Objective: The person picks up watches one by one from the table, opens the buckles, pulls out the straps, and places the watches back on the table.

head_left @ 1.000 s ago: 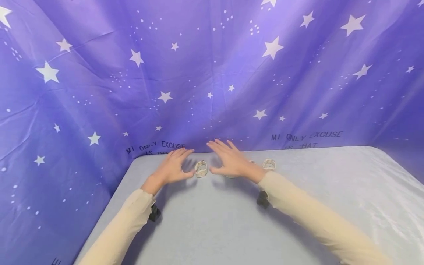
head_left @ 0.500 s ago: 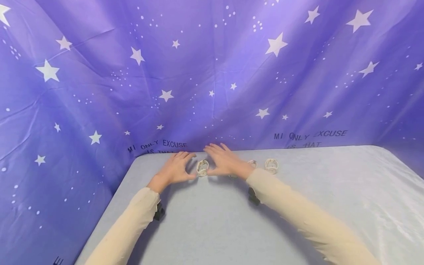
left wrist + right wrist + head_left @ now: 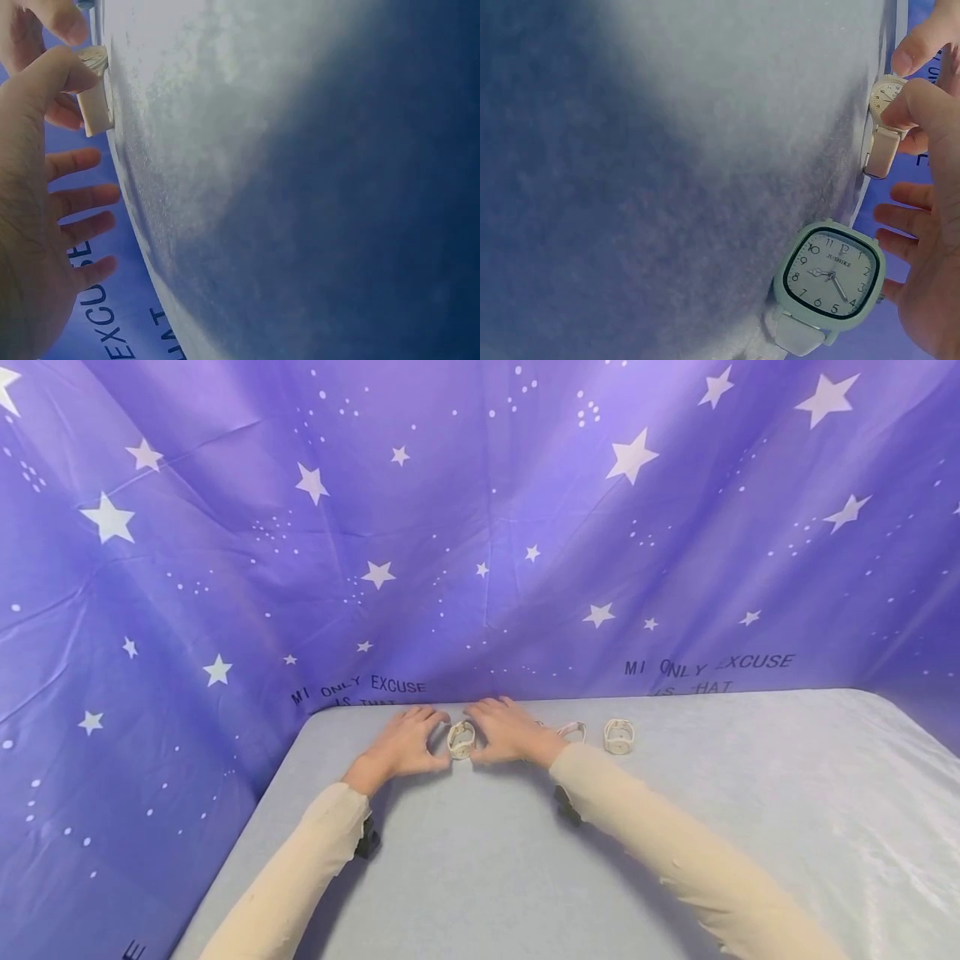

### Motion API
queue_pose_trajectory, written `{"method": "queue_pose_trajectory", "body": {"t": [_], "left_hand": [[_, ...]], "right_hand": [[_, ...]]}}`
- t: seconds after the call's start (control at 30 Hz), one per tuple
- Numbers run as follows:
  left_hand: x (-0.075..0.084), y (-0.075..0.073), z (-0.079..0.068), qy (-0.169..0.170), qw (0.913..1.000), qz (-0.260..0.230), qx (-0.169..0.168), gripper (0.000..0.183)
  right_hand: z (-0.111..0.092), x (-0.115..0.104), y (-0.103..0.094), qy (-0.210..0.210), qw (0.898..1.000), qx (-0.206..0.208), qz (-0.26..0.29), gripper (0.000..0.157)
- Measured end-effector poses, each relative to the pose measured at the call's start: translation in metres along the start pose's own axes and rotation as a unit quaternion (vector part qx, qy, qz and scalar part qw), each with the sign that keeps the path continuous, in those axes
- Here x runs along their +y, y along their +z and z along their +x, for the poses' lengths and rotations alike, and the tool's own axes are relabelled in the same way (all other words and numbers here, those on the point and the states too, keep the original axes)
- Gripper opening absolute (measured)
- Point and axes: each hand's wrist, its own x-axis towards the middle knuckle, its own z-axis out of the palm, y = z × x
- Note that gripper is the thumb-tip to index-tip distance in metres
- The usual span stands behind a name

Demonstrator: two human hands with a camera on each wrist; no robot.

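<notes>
A cream wristwatch (image 3: pixel 461 750) with a round dial stands on its looped strap near the table's back edge, between my hands. My left hand (image 3: pixel 408 743) is on its left side, fingers spread and slightly bent. On its right, my right hand (image 3: pixel 513 735) has the same shape. In the right wrist view the right thumb (image 3: pixel 922 105) overlaps the dial of the cream watch (image 3: pixel 883 150); whether it touches cannot be told. The left thumb (image 3: pixel 71 71) overlaps the watch in the left wrist view. A pale green square watch (image 3: pixel 830 300) stands beside my right hand.
To the right of my right hand stand another watch (image 3: pixel 573 728), partly hidden by the wrist, and a cream watch (image 3: pixel 619 746). They are on a pale grey-blue cloth-covered table (image 3: pixel 480 877). A purple star-patterned curtain (image 3: pixel 450 510) hangs right behind the table edge.
Both hands have come closer together around the cream watch, the right hand moving left and the left hand slightly right. The watches right of it show more fully.
</notes>
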Motion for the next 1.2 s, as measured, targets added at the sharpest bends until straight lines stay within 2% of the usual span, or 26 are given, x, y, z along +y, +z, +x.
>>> {"method": "queue_pose_trajectory", "body": {"t": [0.4, 0.7, 1.0, 1.2], "left_hand": [[0.002, 0.008, 0.004, -0.013, 0.9996, -0.011, -0.022, 0.076], [0.002, 0.01, 0.005, -0.007, 0.9998, -0.016, -0.013, 0.07], [0.001, 0.01, 0.007, -0.001, 0.9998, -0.019, -0.001, 0.063], [0.002, 0.011, 0.007, 0.0, 0.9999, -0.014, 0.001, 0.058]], "right_hand": [[0.003, -0.001, 0.003, 0.019, 1.0, -0.005, 0.012, 0.077], [0.005, 0.0, 0.006, 0.005, 1.0, 0.002, 0.015, 0.066], [0.006, 0.002, 0.007, -0.004, 1.0, 0.003, 0.0, 0.064], [0.005, 0.003, 0.008, -0.009, 1.0, 0.006, 0.011, 0.06]]}}
